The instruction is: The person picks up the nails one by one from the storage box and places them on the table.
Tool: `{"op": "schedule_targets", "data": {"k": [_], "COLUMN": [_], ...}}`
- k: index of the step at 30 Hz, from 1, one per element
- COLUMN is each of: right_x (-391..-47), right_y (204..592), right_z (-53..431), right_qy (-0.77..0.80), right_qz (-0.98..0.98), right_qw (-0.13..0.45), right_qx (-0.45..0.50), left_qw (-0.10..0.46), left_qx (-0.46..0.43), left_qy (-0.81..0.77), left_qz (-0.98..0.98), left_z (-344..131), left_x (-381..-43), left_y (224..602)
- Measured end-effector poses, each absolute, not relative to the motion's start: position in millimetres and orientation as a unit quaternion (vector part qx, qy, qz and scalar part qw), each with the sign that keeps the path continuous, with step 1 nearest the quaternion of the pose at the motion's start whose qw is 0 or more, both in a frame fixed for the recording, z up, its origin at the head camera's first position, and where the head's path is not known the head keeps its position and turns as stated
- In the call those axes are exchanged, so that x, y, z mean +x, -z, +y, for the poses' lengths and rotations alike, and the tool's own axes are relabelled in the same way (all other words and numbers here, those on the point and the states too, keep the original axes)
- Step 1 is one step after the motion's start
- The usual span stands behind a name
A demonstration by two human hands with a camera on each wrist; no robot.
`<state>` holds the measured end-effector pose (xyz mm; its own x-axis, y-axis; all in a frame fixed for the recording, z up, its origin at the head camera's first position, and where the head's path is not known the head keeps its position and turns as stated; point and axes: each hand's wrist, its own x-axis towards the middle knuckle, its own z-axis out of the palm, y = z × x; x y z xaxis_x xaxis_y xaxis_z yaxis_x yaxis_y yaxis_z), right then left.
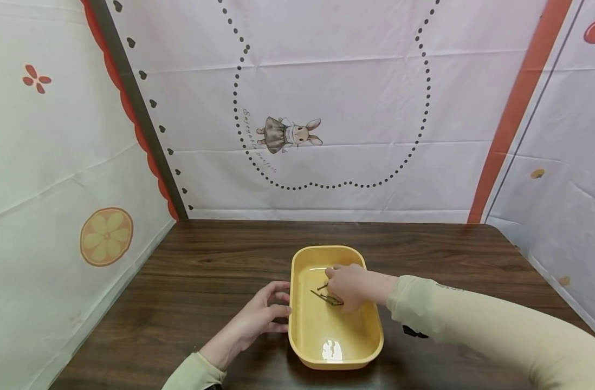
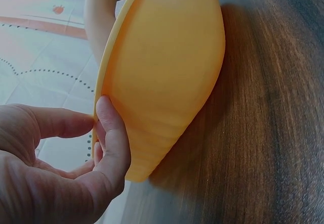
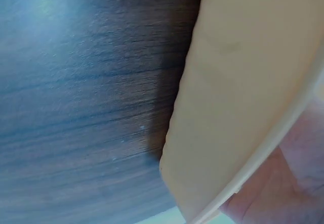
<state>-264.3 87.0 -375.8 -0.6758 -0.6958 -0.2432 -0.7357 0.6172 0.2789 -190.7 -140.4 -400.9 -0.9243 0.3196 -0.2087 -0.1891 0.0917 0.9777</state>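
A yellow plastic tub [image 1: 322, 341] with rounded corners stands on the dark wooden table. Inside it lie several thin, dark metal pieces that look like screws or nails [image 1: 327, 297]. My right hand [image 1: 348, 287] reaches over the tub's right rim, with its fingers down beside these pieces; whether it pinches any of them I cannot tell. In the right wrist view, the tub's outer wall [image 3: 243, 82] hides most of that hand. My left hand [image 1: 263, 311] is at the left side, its spread fingertips touching the rim and outer wall [image 2: 162, 67].
The dark wood-grain table [image 1: 219, 260] extends around the tub on both sides and behind. A white printed cloth [image 1: 336, 108] hangs at the back, with more cloth along the left and right edges.
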Motion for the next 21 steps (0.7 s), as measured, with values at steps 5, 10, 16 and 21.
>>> {"op": "schedule_targets", "data": {"k": [5, 10, 16, 21], "right_x": [-265.9, -267.3, -269.2, -269.4], "right_y": [375.3, 372.7, 370.0, 367.8], "right_z": [83.9, 81.8, 79.8, 79.3], "right_qy": [-0.217, -0.219, -0.213, -0.209], "right_qz": [0.887, 0.886, 0.886, 0.884], "right_qw": [0.064, 0.078, 0.098, 0.102], "right_qx": [-0.403, -0.401, -0.399, -0.404], "left_qw": [0.187, 0.185, 0.184, 0.186], "left_qx": [0.045, 0.044, 0.041, 0.039], "left_qy": [-0.672, -0.671, -0.669, -0.67], "left_qz": [0.715, 0.717, 0.719, 0.718], "left_z": [-140.2, -140.1, -140.0, -140.0], "left_x": [-190.9, -190.8, -190.7, -190.5], "left_y": [401.4, 400.7, 399.8, 400.2]}}
